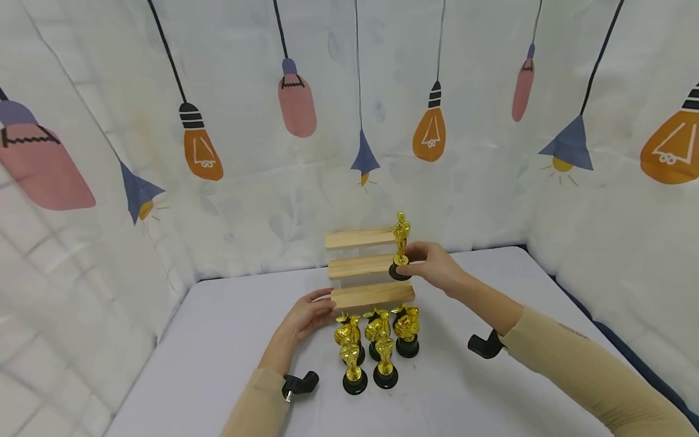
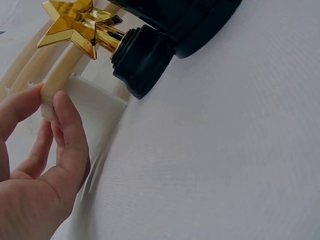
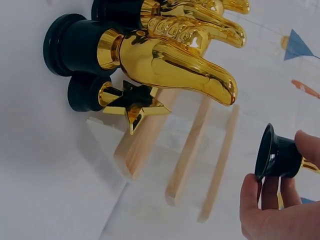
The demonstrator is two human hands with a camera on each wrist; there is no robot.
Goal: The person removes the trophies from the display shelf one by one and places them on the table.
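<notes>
We are pinching the round black base of a glossy golden statuette [image 1: 401, 243] with our right hand [image 1: 434, 267], while our left hand [image 1: 306, 315] fingers are gripping the lowest wooden step [image 1: 371, 296]

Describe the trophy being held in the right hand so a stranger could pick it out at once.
Start at the three-step wooden display riser at the back of the white table. At the right end of its middle step stands a gold human-figure statuette on a round black base, its base pinched by the right hand. It alone is on the steps; the other gold trophies cluster on the table in front.
</notes>
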